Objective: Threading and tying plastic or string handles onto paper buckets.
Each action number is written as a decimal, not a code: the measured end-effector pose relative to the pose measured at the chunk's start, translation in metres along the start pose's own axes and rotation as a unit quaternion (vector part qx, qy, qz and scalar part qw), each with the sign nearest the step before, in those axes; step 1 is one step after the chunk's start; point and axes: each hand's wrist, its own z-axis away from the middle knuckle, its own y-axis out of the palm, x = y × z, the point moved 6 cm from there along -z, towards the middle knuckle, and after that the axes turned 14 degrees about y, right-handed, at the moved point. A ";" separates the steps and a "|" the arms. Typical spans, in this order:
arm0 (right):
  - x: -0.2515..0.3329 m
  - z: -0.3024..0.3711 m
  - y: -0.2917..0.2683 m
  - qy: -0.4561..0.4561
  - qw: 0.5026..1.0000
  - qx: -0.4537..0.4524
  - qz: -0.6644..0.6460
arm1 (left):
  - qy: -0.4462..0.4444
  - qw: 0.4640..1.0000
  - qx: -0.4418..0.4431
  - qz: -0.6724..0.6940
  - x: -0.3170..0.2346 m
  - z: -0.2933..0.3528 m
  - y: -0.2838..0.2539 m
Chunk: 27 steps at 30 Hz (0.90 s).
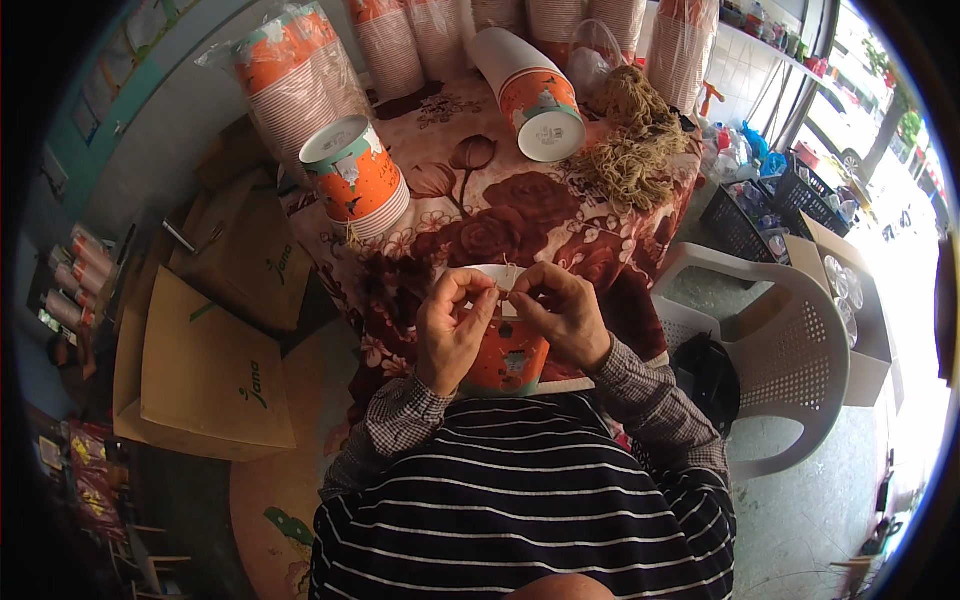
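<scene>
An orange paper bucket (510, 352) with a white inside and small dark pictures stands at the table's near edge, against my striped clothing. Above its rim, my left hand (452, 330) and my right hand (566, 318) meet with fingertips pinched together. Between them runs a thin tan string (509, 262), part of it looping up over the bucket's opening; its ends are hidden by my fingers. Farther back at the right lies a heap of tan strings (630, 165). Back left, a short stack of orange buckets (358, 190) stands upside down.
A longer bucket stack (525, 90) lies on its side on the flowered tablecloth (490, 215). Wrapped stacks (300, 85) line the back. Cardboard boxes (215, 370) sit at left; a white plastic chair (790, 340) stands close at right, near black crates (745, 215).
</scene>
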 end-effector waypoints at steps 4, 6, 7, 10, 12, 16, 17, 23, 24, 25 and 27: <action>0.002 0.001 0.003 -0.020 1.000 0.009 -0.006 | 0.030 0.999 -0.008 -0.041 -0.001 0.001 -0.001; 0.000 0.001 0.003 -0.031 1.000 0.008 0.000 | 0.044 0.995 -0.008 -0.086 -0.005 0.000 -0.001; -0.001 0.001 0.003 -0.033 0.999 0.009 -0.001 | 0.044 0.995 -0.008 -0.085 -0.005 0.001 0.000; 0.000 0.002 0.004 -0.034 0.999 0.014 -0.011 | 0.091 0.982 0.000 -0.163 -0.010 0.001 0.001; 0.000 0.002 0.004 -0.032 0.999 0.017 -0.020 | 0.145 0.965 0.002 -0.220 -0.015 0.002 0.003; 0.001 0.002 0.003 -0.038 0.999 0.016 -0.010 | 0.238 0.931 0.029 -0.276 -0.027 0.000 0.008; 0.001 0.002 0.003 -0.039 0.999 0.015 -0.009 | 0.238 0.930 0.032 -0.279 -0.028 0.000 0.009; 0.006 0.004 0.004 -0.017 1.000 0.018 -0.009 | 0.225 0.932 0.027 -0.284 -0.028 0.001 0.007; 0.005 0.003 0.003 -0.017 1.000 0.018 -0.009 | 0.227 0.933 0.026 -0.279 -0.026 0.000 0.007; 0.003 0.002 0.003 -0.009 1.000 0.019 -0.011 | 0.227 0.933 0.026 -0.279 -0.026 -0.002 0.005; -0.001 0.000 0.002 -0.001 1.000 0.020 -0.014 | 0.243 0.924 0.041 -0.292 -0.030 -0.005 0.004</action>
